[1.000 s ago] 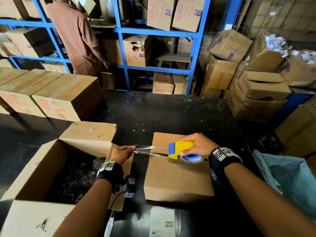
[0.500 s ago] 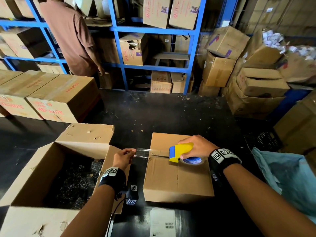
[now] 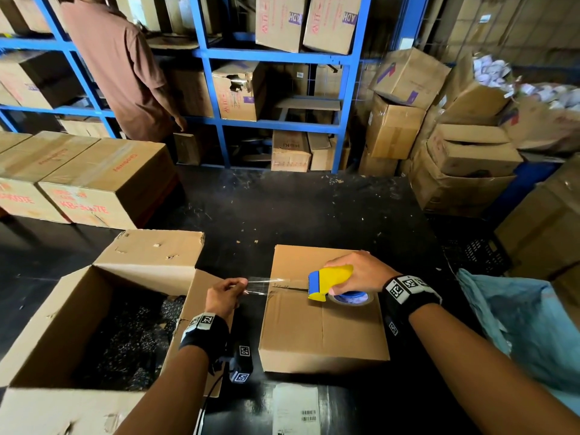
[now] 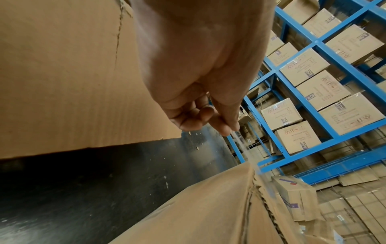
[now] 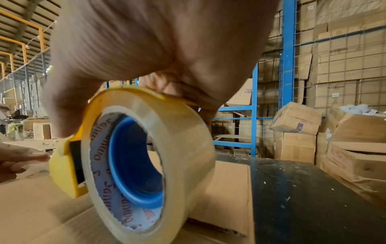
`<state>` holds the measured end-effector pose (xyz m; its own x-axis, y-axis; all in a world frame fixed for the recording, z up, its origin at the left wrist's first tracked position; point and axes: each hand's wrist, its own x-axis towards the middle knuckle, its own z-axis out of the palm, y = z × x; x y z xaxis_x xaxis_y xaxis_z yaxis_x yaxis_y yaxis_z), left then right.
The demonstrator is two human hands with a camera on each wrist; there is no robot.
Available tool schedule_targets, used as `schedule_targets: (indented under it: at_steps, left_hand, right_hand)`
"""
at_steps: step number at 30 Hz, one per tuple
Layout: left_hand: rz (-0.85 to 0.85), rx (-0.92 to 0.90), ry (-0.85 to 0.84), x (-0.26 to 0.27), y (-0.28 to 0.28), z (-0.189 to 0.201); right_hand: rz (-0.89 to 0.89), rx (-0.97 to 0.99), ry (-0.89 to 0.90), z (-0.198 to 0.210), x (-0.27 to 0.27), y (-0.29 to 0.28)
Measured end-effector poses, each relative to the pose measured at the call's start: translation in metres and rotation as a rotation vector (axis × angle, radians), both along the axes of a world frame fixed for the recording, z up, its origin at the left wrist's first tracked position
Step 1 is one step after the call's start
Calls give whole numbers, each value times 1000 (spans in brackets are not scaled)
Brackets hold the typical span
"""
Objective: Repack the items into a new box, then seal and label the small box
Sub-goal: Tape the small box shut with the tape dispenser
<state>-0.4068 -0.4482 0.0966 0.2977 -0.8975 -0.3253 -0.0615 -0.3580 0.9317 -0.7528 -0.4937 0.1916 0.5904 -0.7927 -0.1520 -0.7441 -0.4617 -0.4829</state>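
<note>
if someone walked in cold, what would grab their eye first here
Probably the bright yellow and blue tape dispenser, gripped by the right hand on top of the small closed cardboard box at the centre of the black table. From it a strip of clear tape stretches left to the pinching left hand. Left of that stands a big open cardboard box.

Small box (image 3: 320, 328) plain brown cardboard. Tape dispenser (image 3: 329, 279) yellow with blue front edge; tape roll (image 5: 150, 165) clear-yellowish on blue core, white inner liner with red lettering. Tape strip (image 3: 260, 285) transparent, glossy. Table (image 3: 298, 215) black, flecked with pale scraps. Open box (image 3: 150, 255) brown, dark contents inside. Label sheet (image 3: 298, 409) white with black barcode. Wristbands (image 3: 204, 328) black with black-and-white square markers. Shelving (image 3: 282, 54) blue. Bag (image 3: 533, 324) light blue. Sealed cartons (image 3: 103, 180) brown, red print.
</note>
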Motion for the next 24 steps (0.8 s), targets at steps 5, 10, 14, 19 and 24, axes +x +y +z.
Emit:
schedule_targets:
  at_steps: [5,10,14,19,24]
  left_hand:
    - [25,13,-27,-1,1,-7]
    - [31,51,-40,-1,-1,-14]
    - [33,90,-40,-4,-1,-19]
    - [50,130,-40,-5,-4,-32]
    - [25,126,-50,-11,-5,-39]
  right_hand:
    - [6,15,-16,-2,0,-2]
    - [7,17,-10,-1,3,-3]
    - [7,19,-12,0,4,-2]
    - [-6,36,2,2,4,0]
    - [-25,48,3,0,5,-1]
